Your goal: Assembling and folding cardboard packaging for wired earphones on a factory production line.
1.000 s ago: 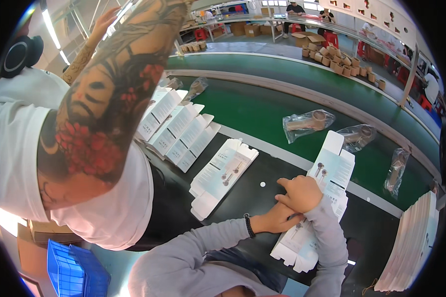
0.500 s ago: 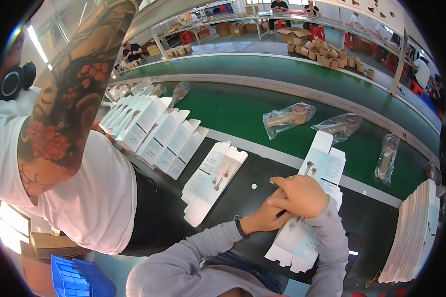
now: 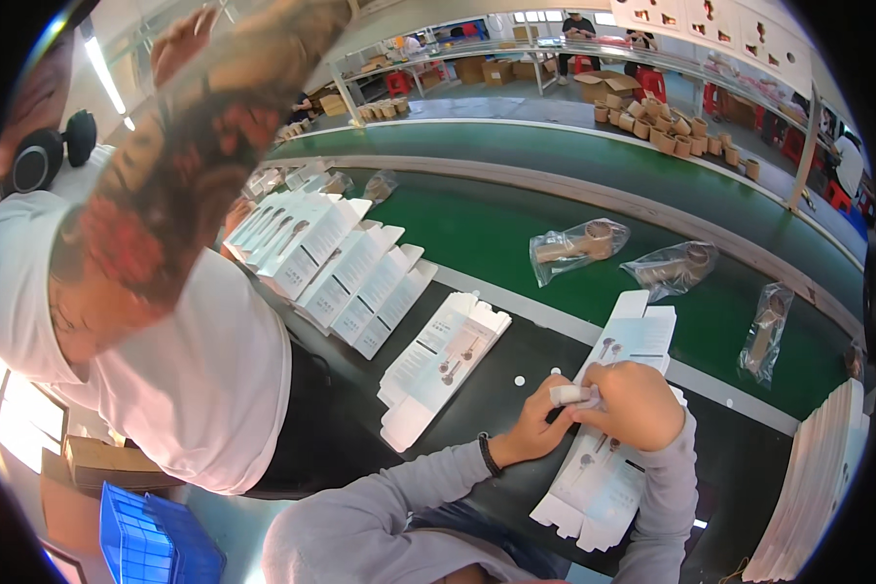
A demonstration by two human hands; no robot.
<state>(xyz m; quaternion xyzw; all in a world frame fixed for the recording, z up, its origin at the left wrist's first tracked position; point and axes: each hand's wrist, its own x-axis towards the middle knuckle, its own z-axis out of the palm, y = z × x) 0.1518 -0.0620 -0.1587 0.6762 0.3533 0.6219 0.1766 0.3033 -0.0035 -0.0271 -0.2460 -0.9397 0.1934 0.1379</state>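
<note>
A small white piece (image 3: 568,394) now shows between your hands, slightly curled and soft-edged; half a second ago it was not in sight, and your right hand lay over the left with its index finger stretched out. Now the two meet fingertip to fingertip. A second white dot (image 3: 555,371) also shows on the black counter (image 3: 487,443), just beyond your left fingers, near the first dot (image 3: 519,381). The tattooed arm (image 3: 190,165) of the co-worker on your left reaches across higher than before.

Your left hand (image 3: 533,424) comes in from the left, a dark beaded band at the wrist, thumb and fingers narrowed on the white piece. Your right hand (image 3: 640,404) bends in from the other side, knuckles up, thumb and index closed on the same piece; its remaining fingers are curled, and you hide what lies beneath them.

Below your hands lies a flat, pale blue and white carton (image 3: 594,487), smooth card with notched end flaps. A similar flat carton (image 3: 445,365) rests to the left. Beyond, brown round-headed things in crinkled clear bags (image 3: 579,245) lie on the smooth green belt (image 3: 477,219).
</note>
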